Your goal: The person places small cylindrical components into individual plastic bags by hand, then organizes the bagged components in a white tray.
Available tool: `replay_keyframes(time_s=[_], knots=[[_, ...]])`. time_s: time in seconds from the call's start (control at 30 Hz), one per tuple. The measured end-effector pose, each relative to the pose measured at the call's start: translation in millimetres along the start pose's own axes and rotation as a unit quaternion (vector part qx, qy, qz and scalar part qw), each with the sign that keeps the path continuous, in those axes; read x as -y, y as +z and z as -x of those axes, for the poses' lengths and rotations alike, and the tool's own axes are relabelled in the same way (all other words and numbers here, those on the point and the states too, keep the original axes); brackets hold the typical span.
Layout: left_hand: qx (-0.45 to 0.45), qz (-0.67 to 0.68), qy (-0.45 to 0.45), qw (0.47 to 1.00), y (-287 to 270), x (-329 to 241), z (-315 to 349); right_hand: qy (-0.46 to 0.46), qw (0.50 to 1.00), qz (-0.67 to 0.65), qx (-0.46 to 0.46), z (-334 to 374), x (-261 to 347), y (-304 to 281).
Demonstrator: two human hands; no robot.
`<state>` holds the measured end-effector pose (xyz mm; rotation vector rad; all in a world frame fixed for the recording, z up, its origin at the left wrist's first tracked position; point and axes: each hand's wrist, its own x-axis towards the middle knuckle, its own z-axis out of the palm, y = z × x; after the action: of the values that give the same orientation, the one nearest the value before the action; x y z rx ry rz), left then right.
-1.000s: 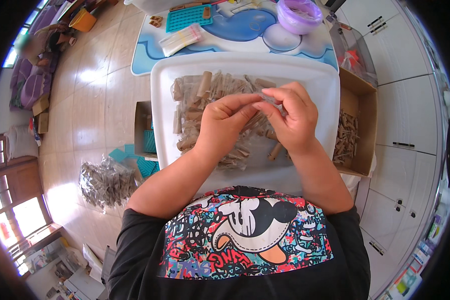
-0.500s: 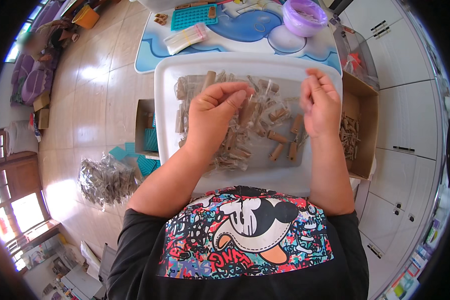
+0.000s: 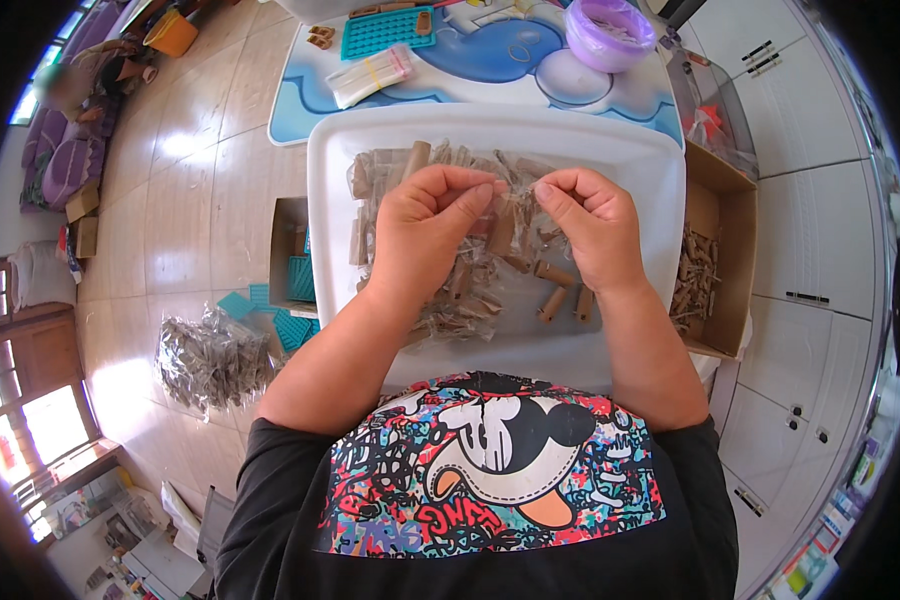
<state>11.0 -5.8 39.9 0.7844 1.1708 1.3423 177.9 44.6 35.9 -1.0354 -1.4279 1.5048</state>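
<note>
Over a white plastic tub (image 3: 329,290), both of my hands pinch at a small clear plastic bag (image 3: 508,222) with a brown piece in it. My left hand (image 3: 420,228) closes thumb and forefinger on the bag's upper left edge. Facing it, my right hand (image 3: 602,228) is closed in a pinch at the right side of the bag's top. Beneath the hands lie many brown pieces in clear bags (image 3: 450,300). A few loose brown cylinders (image 3: 553,302) rest near my right wrist. The fingertips partly hide the bag's mouth.
Beyond the tub, a blue-patterned table holds a stack of clear bags (image 3: 370,78), a teal tray (image 3: 388,36) and a purple lined bin (image 3: 610,38). A cardboard box (image 3: 720,200) with brown pieces stands right. Bagged pieces (image 3: 215,360) lie on the left floor; a person sits far left.
My right hand has moved left and down from the tub's right side to meet the bag by my left fingertips. The left hand stays almost where it was.
</note>
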Motion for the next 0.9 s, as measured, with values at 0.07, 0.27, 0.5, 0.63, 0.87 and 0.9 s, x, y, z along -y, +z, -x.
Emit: replay_keyframes(time_s=[0.07, 0.27, 0.5, 0.63, 0.87, 0.9], knots=[[-0.001, -0.011, 0.007, 1.0, 0.1, -2.1, 0.5, 0.019, 1.0, -0.012, 0.003, 0.1, 0.9, -1.5], [-0.012, 0.008, -0.038, 0.999, -6.2, -2.4, -1.1, 0.059, 0.995, -0.079, 0.007, -0.2, 0.1, -0.6], [0.005, 0.047, -0.032, 0.998, -5.2, -3.2, -0.4, 0.153, 0.977, -0.145, 0.038, -3.7, 2.5, -11.1], [0.009, 0.014, 0.008, 1.0, -2.3, -3.9, 1.9, 0.138, 0.98, -0.135, 0.037, -2.1, 4.2, -4.8], [0.014, 0.071, -0.007, 0.997, -0.3, -9.2, 2.7, 0.034, 0.999, 0.019, 0.016, 0.1, -3.9, 1.0], [0.025, 0.023, 0.021, 0.999, -0.5, -6.9, 0.8, 0.047, 0.999, 0.021, 0.014, 0.0, -2.3, 0.3]])
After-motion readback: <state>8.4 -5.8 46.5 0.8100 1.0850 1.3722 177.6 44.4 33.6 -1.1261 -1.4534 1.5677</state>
